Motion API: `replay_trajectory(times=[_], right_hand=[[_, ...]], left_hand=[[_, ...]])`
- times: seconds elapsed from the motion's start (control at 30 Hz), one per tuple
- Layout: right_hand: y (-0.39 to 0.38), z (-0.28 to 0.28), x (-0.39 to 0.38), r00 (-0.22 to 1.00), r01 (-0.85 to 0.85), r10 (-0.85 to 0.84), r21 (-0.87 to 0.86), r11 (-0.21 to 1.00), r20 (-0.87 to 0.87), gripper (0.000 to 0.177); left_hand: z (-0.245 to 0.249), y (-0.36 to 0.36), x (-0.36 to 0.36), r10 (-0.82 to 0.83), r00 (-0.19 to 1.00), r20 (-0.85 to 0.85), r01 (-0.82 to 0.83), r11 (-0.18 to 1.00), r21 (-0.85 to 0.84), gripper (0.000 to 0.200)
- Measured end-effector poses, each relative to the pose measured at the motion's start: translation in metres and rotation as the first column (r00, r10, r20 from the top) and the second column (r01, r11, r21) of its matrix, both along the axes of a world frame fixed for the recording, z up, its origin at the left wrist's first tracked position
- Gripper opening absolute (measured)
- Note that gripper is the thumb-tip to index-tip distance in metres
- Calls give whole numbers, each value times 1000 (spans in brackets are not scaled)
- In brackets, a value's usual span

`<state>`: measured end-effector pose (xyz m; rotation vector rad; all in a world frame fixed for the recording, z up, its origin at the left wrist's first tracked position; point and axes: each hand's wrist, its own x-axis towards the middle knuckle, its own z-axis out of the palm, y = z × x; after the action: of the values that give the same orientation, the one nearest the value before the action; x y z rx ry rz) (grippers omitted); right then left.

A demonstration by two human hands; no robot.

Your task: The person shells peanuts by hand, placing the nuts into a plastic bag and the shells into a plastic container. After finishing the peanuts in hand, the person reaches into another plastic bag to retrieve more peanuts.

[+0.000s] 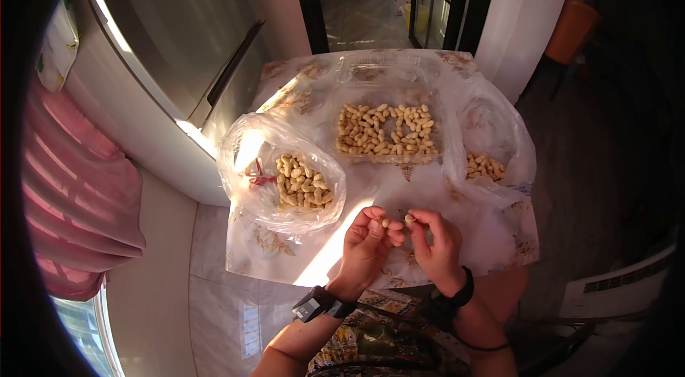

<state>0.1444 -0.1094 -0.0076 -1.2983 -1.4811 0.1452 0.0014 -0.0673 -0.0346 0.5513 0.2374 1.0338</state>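
Above the near edge of the table, my left hand (364,245) pinches a small pale piece of peanut (386,223) between thumb and fingers. Just to its right, my right hand (438,247) closes on another small peanut piece (409,219). A narrow gap separates the two pieces; whether they are shell or kernel is too small to tell. Beyond my hands stands a clear plastic box (389,158) with many unshelled peanuts (364,127). Left of it, an opened clear plastic bag (239,145) holds more peanuts (303,184).
A second clear bag (510,138) on the right contains some peanuts (485,167). All rest on a patterned tablecloth (421,191). A grey fridge-like cabinet (171,27) stands left, near a pink curtain (78,184). At the upper right is an orange object (573,31).
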Motion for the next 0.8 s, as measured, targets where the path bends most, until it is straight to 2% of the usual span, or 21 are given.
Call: replay_trajectory(times=[0.23, 0.4, 0.53, 0.6, 0.67, 0.73, 0.8], right_hand=[[-3, 14, 1, 999, 10, -10, 6, 1000, -32, 12], [-5, 45, 37, 966, 250, -255, 125, 960, 27, 13], [4, 52, 83, 929, 363, -369, 144, 920, 12, 16], [8, 54, 95, 912, 410, -411, 78, 909, -6, 20], [4, 54, 85, 931, 366, -364, 72, 928, -36, 23], [-3, 47, 62, 969, 173, -173, -15, 985, -177, 24], [-9, 41, 39, 996, 4, -10, -62, 998, -91, 22]], left_hand=[[-2, 1, -4, -21, 1000, -7, 22, 999, 23, 14], [-2, -1, 0, 18, 1000, -24, -17, 999, 35, 13], [3, -2, 2, 27, 996, -89, -24, 999, 31, 12], [3, -2, 2, 21, 996, -90, -17, 999, 41, 12], [2, -2, 1, 26, 996, -91, -22, 999, 49, 11], [1, -2, 2, 27, 995, -97, -20, 997, 73, 11], [-3, -2, 2, 27, 995, -92, -20, 997, 79, 11]])
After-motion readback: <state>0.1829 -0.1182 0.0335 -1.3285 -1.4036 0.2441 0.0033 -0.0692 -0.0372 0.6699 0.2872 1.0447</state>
